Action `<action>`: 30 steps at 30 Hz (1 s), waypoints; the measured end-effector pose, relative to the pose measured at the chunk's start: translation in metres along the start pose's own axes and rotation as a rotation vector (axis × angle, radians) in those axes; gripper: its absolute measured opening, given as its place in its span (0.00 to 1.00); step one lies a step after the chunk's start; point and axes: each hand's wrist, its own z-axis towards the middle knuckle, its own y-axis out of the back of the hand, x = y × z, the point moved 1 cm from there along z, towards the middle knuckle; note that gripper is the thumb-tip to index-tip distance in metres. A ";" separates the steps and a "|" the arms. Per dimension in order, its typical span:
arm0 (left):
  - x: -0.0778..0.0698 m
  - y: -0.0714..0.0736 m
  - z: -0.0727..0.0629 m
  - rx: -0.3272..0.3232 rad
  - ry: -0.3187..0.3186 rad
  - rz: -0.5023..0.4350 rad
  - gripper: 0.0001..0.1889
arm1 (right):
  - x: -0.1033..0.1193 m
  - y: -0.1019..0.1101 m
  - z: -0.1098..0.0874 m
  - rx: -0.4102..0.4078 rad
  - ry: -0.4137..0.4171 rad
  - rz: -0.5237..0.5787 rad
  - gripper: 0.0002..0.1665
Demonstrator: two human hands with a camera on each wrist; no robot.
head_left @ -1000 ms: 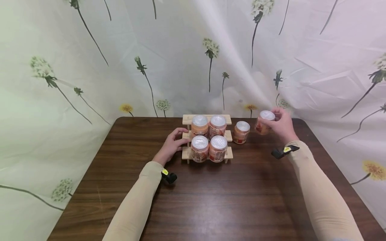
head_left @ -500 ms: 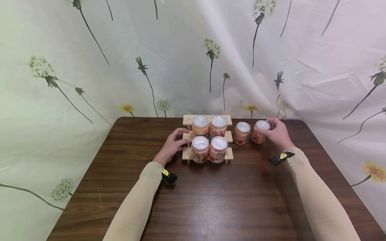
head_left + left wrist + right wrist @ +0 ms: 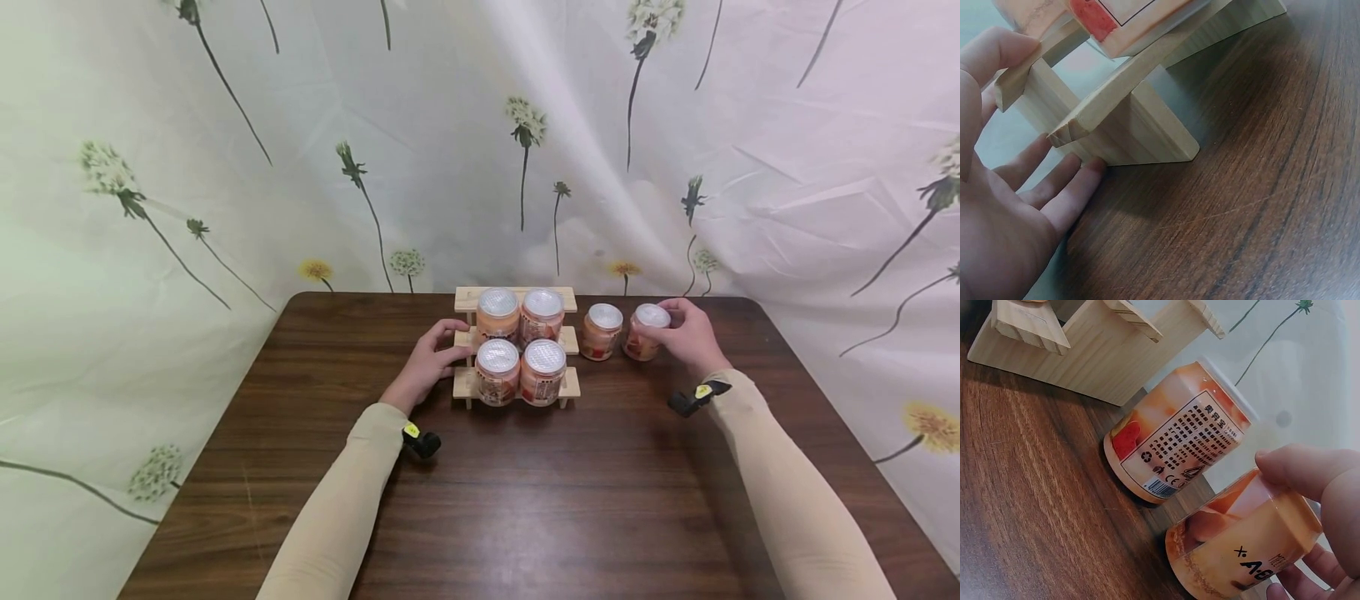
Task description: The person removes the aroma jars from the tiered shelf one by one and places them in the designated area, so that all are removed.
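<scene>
A three-tier wooden rack [image 3: 517, 297] carries several orange-pink jars with clear ridged lids, such as the front left jar [image 3: 497, 379]. My left hand [image 3: 425, 364] is at the rack's left end. Its upper digit touches a slat end, and its extended fingers [image 3: 1063, 187] reach the side panel. Right of the rack, a jar [image 3: 602, 337] stands upright on the table. Beside it, my right hand [image 3: 692, 337] holds another jar [image 3: 1241, 537] between thumb and fingers. That jar is upright, its base at table level, with a narrow gap to its neighbour.
The dark wood-grain table [image 3: 525, 500] runs beneath everything. A pale curtain [image 3: 450, 150] with printed dandelions hangs behind its back edge. A black wrist camera [image 3: 422, 442] is strapped to the left sleeve, another [image 3: 699, 398] to the right.
My right hand has brought its jar down and leftward, beside the jar standing right of the rack. Over the last half second it shifted only slightly. The left hand and rack stay put.
</scene>
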 end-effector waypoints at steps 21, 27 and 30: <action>0.001 0.000 0.001 -0.003 0.013 0.016 0.22 | 0.003 -0.004 0.000 0.024 -0.028 0.015 0.48; 0.003 0.000 0.002 -0.001 0.008 0.013 0.22 | 0.008 -0.001 -0.002 0.012 -0.015 -0.012 0.49; 0.003 0.001 0.002 -0.005 0.003 0.010 0.22 | 0.013 0.002 -0.004 -0.036 0.037 -0.042 0.47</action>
